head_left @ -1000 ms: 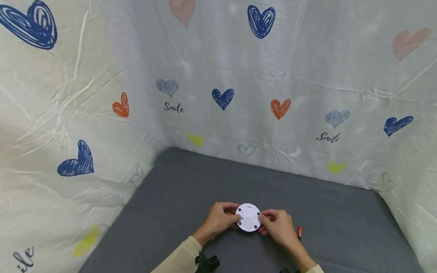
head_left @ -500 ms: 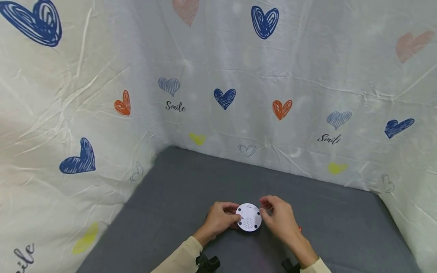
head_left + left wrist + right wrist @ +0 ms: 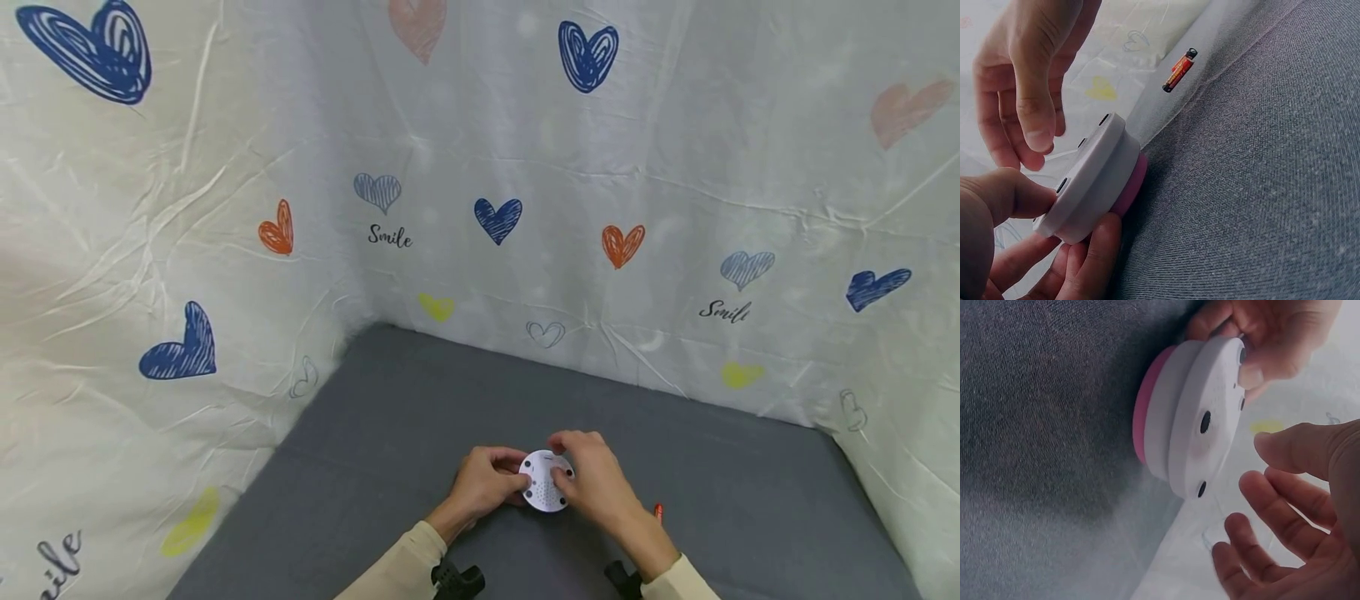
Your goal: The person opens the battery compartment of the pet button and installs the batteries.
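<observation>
A round white device (image 3: 540,493) with a patch of small speaker holes and dark round feet faces up in the head view. Both wrist views show its stepped white side and a pink layer beneath, tilted close to the grey cloth. My left hand (image 3: 483,483) pinches the device's left edge, thumb on the white face and fingers below. Just over the right part of that face hovers my right hand (image 3: 597,483). In the right wrist view its fingers (image 3: 1285,522) are loosely bent, apart from the device (image 3: 1185,419), and hold nothing.
A red battery (image 3: 658,512) with black ends lies on the grey cloth (image 3: 465,383) right of the right hand, partly hidden by the forearm in the head view. White curtains (image 3: 675,183) printed with hearts surround the surface at the back and sides.
My right hand has let go of the device's right edge, lifted off and moved left over its face. The left hand keeps its grip. The head view has shifted slightly.
</observation>
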{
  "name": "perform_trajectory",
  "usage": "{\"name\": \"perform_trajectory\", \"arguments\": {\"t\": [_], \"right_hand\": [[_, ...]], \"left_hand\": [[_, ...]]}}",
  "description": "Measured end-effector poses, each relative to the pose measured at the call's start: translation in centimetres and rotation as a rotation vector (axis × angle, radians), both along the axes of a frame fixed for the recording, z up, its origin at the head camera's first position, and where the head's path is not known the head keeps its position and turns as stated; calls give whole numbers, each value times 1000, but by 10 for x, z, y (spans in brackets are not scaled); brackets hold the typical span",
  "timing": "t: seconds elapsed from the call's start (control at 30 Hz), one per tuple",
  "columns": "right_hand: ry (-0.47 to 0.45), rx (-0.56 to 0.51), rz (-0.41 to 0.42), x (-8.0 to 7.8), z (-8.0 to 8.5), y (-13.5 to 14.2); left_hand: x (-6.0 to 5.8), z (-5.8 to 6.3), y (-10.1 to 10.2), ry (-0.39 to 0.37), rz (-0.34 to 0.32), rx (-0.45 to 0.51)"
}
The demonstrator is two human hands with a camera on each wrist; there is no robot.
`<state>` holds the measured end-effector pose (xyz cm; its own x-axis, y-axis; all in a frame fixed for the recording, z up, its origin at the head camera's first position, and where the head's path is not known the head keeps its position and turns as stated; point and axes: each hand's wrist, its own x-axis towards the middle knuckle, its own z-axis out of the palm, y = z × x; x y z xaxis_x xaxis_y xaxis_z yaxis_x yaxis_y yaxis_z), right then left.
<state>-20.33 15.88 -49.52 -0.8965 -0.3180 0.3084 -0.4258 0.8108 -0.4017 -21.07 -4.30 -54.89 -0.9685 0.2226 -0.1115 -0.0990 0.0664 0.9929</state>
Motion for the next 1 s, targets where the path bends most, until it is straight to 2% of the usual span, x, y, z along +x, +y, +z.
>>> {"name": "perform_trajectory", "arguments": {"t": [0.23, 0.67, 1.0], "right_hand": [[-44, 18, 27, 0, -5, -5], [-39, 62, 39, 1, -12, -11], [-52, 72, 56, 0, -13, -12]], "left_hand": [[2, 0, 0, -5, 3, 9], [1, -7, 2, -1, 21, 27], [1, -4, 1, -12, 24, 13]]}}
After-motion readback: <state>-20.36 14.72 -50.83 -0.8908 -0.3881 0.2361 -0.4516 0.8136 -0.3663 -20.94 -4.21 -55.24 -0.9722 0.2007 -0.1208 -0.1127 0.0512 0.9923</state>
